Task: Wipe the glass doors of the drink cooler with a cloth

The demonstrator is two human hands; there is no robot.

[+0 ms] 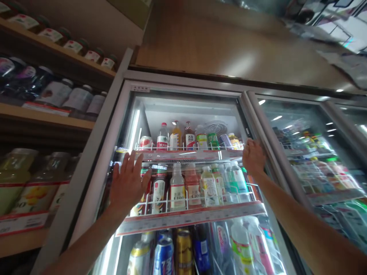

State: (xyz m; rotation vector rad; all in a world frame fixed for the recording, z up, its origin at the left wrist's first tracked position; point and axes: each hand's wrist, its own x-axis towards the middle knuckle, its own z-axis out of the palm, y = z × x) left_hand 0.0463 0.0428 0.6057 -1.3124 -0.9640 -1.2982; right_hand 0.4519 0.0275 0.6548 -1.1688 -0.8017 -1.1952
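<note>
A drinks fridge with a glass door [183,97] stands in front of me, its shelves lit and stocked. My left hand [129,181] is raised before the left part of the glass, fingers spread and holding nothing; whether it touches the glass I cannot tell. At the right edge of the door, my right hand [254,156] has its fingers curled against the door frame [249,114]. Between my hands, the upper shelf [183,155] carries several bottles and cans. Below it, a middle shelf [192,215] holds bottles behind a white wire guard.
To the left, a wooden shelf unit [43,118] bears jars and bottles, including yellow fruit jars [37,183]. A second glass-fronted fridge [315,152] adjoins on the right. Cans [163,256] and bottles fill the lower shelf. Wooden panelling [206,42] runs above the fridges.
</note>
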